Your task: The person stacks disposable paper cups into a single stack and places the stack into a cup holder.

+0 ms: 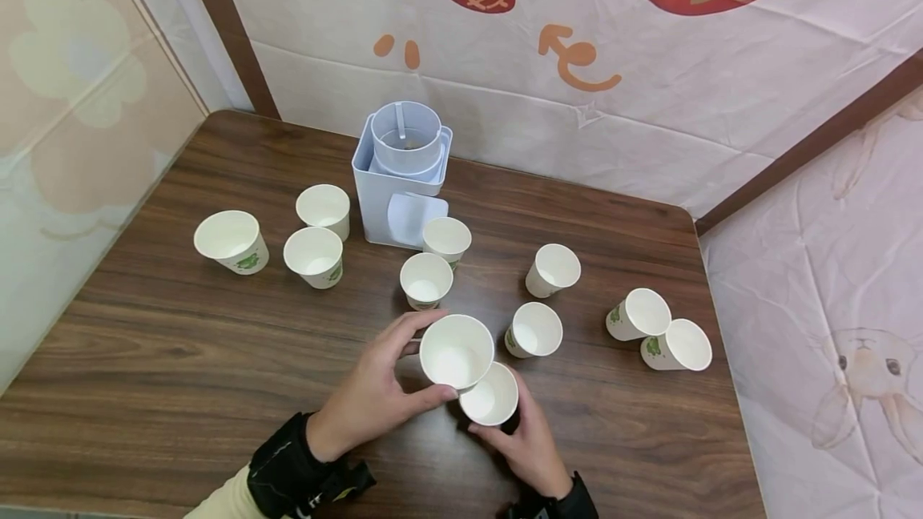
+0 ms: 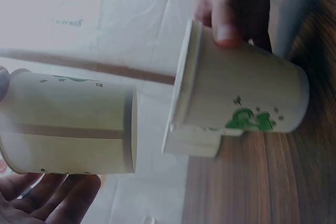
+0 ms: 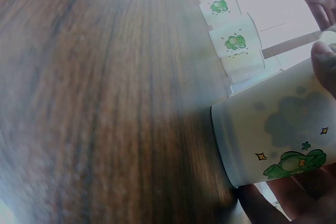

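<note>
My left hand (image 1: 371, 391) grips a white paper cup (image 1: 456, 352) between thumb and fingers, held above the table with its mouth up. A second paper cup (image 1: 490, 396) is in my right hand (image 1: 534, 443), lower and nearer to me. From the head, the left cup's rim overlaps the right one's. The left wrist view shows a gap between the raised cup (image 2: 68, 124) and the other cup (image 2: 241, 85), which has a green print. In the right wrist view the right-hand cup (image 3: 278, 129) is close to the tabletop; whether it touches is unclear.
A pale blue box-shaped device (image 1: 382, 199) with a round tub on top stands at the back. Two cups (image 1: 425, 280) are before it. More cups stand to the left (image 1: 316, 256) and right (image 1: 534, 330) on the brown wooden table (image 1: 180, 359). Printed cloth hangs behind.
</note>
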### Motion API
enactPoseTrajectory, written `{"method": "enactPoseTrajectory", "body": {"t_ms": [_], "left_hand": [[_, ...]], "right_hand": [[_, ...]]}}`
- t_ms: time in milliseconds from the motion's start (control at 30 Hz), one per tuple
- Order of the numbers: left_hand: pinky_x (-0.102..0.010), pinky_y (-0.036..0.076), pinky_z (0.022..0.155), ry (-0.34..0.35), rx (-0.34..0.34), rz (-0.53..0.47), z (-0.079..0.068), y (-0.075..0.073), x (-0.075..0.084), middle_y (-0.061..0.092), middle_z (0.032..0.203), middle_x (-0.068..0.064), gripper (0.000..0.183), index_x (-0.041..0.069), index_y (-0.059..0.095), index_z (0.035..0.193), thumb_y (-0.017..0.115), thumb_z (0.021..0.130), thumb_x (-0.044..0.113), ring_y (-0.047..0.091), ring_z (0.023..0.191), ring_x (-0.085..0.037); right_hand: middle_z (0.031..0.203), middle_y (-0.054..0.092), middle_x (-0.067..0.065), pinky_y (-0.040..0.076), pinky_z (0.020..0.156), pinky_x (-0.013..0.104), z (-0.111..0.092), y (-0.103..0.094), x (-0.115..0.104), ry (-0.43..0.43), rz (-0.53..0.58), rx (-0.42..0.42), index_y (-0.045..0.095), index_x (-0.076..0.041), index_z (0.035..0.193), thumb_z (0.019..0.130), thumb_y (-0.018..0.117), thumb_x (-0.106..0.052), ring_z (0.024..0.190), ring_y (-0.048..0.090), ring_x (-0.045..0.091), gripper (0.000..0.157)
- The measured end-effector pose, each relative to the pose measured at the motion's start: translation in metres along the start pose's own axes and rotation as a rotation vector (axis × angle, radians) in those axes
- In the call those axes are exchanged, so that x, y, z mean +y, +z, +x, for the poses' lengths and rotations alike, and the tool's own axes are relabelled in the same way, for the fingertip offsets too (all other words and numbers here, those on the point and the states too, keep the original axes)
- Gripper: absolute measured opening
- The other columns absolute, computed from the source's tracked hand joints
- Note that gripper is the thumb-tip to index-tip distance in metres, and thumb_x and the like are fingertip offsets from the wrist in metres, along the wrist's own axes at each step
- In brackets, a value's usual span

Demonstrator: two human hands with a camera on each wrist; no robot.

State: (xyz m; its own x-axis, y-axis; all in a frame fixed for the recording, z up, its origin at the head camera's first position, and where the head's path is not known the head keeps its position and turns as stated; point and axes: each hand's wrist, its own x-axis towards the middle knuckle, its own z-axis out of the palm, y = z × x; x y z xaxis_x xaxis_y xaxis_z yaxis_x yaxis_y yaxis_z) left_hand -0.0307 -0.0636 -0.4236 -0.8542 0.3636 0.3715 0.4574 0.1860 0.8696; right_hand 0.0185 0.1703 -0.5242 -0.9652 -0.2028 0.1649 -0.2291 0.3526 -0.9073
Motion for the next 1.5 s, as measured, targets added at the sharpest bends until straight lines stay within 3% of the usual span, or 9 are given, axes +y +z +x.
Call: {"method": "enactPoseTrajectory", "body": {"t_ms": [200, 467, 733, 1200, 1500], "left_hand": [[-0.037, 0.053, 0.085, 0.046, -0.056, 0.004, 0.006, 0.013, 0.007, 0.055, 0.129, -0.003, 0.073, 0.008, 0.046, 0.138, 0.077, 0.077, 0.033, 0.052, 0.116, -0.017], [-0.032, 0.052, 0.087, 0.067, -0.112, -0.018, 0.009, 0.029, 0.010, 0.053, 0.130, 0.004, 0.075, 0.015, 0.045, 0.139, 0.076, 0.075, 0.040, 0.052, 0.116, -0.012], [-0.033, 0.051, 0.087, 0.084, -0.139, 0.014, 0.003, 0.038, 0.000, 0.051, 0.131, 0.006, 0.075, 0.017, 0.044, 0.140, 0.074, 0.077, 0.043, 0.051, 0.115, -0.010], [-0.034, 0.046, 0.097, 0.065, -0.154, 0.060, -0.001, 0.042, -0.010, 0.052, 0.131, 0.006, 0.072, 0.017, 0.045, 0.139, 0.071, 0.079, 0.048, 0.050, 0.118, -0.011], [-0.032, 0.045, 0.098, 0.065, -0.185, 0.113, -0.004, 0.044, -0.019, 0.054, 0.128, 0.006, 0.075, 0.014, 0.047, 0.138, 0.074, 0.076, 0.045, 0.049, 0.117, -0.007]], "right_hand": [[0.131, 0.055, 0.013, 0.041, 0.099, 0.026, 0.001, 0.000, -0.007, -0.014, -0.045, 0.023, 0.041, -0.006, 0.140, 0.073, 0.081, -0.018, 0.117, 0.052, 0.018, 0.079], [0.117, 0.063, 0.011, 0.048, 0.092, 0.042, 0.003, -0.001, -0.036, 0.055, -0.051, 0.085, 0.053, 0.001, 0.124, 0.071, 0.080, -0.010, 0.108, 0.057, 0.015, 0.061], [0.113, 0.063, 0.011, 0.050, 0.089, 0.040, 0.001, -0.001, -0.033, 0.010, -0.042, 0.087, 0.054, 0.004, 0.120, 0.073, 0.077, -0.003, 0.105, 0.057, 0.013, 0.054], [0.117, 0.063, 0.014, 0.050, 0.090, 0.043, 0.002, -0.002, -0.033, 0.047, -0.051, 0.074, 0.052, 0.004, 0.124, 0.072, 0.079, -0.007, 0.106, 0.058, 0.016, 0.060], [0.120, 0.063, 0.008, 0.049, 0.091, 0.042, -0.004, 0.003, -0.003, 0.037, -0.058, 0.083, 0.053, -0.004, 0.128, 0.072, 0.080, -0.012, 0.109, 0.057, 0.017, 0.063]]}}
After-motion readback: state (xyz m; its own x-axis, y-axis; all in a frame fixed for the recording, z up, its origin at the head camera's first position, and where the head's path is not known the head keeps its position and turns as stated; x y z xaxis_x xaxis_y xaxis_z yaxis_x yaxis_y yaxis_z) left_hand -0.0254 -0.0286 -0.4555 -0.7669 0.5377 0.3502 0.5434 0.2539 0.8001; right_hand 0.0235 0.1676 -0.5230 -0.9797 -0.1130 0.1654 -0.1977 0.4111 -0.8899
